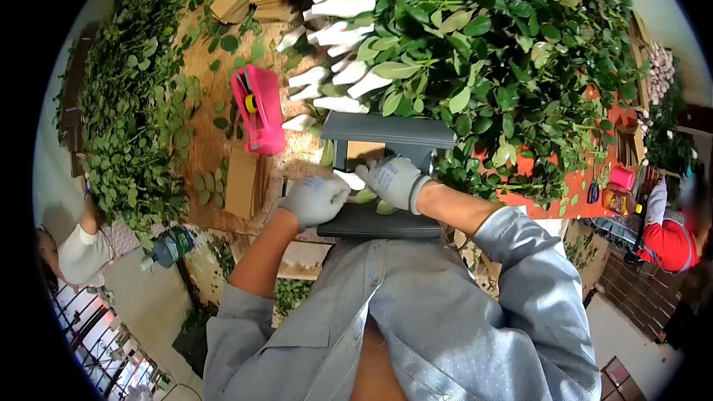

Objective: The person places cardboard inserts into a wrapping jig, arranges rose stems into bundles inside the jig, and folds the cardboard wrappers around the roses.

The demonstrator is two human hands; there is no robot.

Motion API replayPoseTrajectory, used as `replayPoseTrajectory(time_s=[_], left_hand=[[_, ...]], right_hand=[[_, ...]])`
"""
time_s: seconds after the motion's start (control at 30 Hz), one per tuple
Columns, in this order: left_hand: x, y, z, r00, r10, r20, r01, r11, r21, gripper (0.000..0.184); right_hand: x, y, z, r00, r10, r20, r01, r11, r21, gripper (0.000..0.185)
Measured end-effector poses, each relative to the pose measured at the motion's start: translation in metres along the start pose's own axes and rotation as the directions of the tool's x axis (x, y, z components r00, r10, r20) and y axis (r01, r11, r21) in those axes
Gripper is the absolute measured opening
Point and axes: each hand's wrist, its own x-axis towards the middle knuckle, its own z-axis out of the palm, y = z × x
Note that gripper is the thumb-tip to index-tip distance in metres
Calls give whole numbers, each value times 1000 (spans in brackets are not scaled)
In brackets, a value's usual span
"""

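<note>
Both my hands wear pale grey work gloves. Between them lies a white-sleeved flower head [349, 179], with a few green leaves [364, 197] showing just below it. My left hand [318, 199] is closed, its curled fingertips at the left end of the white sleeve. From the other side, my right hand [396, 180] has thumb and fingers closed at the sleeve and stem; the palm side is hidden. Beneath them stands a dark grey open frame [386, 130] with a padded near bar [379, 223] against my body and a piece of cardboard [364, 150] inside.
A pink tape dispenser [272, 115] stands left of the frame, near a cardboard stack [243, 186]. Leafy stems with white-sleeved heads [343, 6] are piled beyond; more greenery [134, 96] lies left. Other people show at both sides, one in a red garment [668, 243].
</note>
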Motion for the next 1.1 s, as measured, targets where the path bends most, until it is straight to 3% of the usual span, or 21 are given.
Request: replayPoseTrajectory(time_s=[0.07, 0.13, 0.2, 0.23, 0.27, 0.33, 0.43, 0.47, 0.53, 0.67, 0.73, 0.87, 0.93, 0.97, 1.03, 1.1], left_hand=[[-7, -6, -3, 951, 38, -308, -143, 934, -327, 27], [-7, -9, -10, 977, -38, -210, -43, 929, -367, 28], [-3, -6, -17, 993, 1, -120, -31, 969, -247, 31], [3, -3, -19, 1000, 7, 7, -6, 985, -170, 32], [7, -7, -13, 1000, 3, 6, -2, 984, -177, 32], [17, -10, -3, 991, 131, 40, -131, 991, -6, 27], [15, -5, -13, 987, 98, 123, -111, 989, 97, 20], [16, -9, -8, 988, 97, 122, -109, 989, 95, 20], [13, -28, 4, 948, 311, -67, -294, 936, 192, 18], [-18, -67, -23, 978, 161, -128, -140, 977, 162, 23], [-38, -75, -40, 987, -160, 23, 149, 957, 248, 32], [-66, -41, -64, 980, -159, -118, 179, 967, 182, 41], [-66, -23, -60, 982, 108, -158, -114, 993, -30, 51], [-64, -10, -57, 980, 115, -164, -120, 992, -23, 51], [-56, 21, -53, 964, 263, -39, -265, 939, -219, 52], [-48, 43, -56, 961, 245, 131, -226, 963, -145, 63]], right_hand=[[-3, 4, 11, 993, -115, -38, 119, 983, 139, 25], [-6, 1, 8, 991, -123, 45, 112, 973, 203, 27], [-8, -2, 13, 987, -121, 103, 89, 960, 267, 28], [-7, -1, 16, 988, -115, 99, 81, 953, 292, 28], [-7, 0, 19, 987, -121, 105, 85, 953, 292, 28], [-9, 0, 26, 994, -84, 63, 61, 952, 300, 29], [-12, -1, 38, 997, -56, -43, 67, 939, 336, 31], [-11, -1, 42, 997, -58, -41, 69, 940, 335, 31], [-7, 0, 46, 998, -68, -12, 68, 939, 337, 33], [-8, -2, 29, 998, -64, 27, 49, 923, 382, 34], [-10, -4, 26, 996, -90, 14, 82, 949, 304, 32], [-6, -4, 29, 989, -140, 38, 128, 965, 227, 31], [-6, -5, 25, 982, -168, 89, 151, 974, 171, 32], [-5, -5, 25, 983, -162, 85, 146, 976, 163, 32], [-4, -5, 24, 982, -158, 100, 137, 973, 185, 33], [-5, -7, 18, 986, -141, 87, 122, 973, 194, 34]])
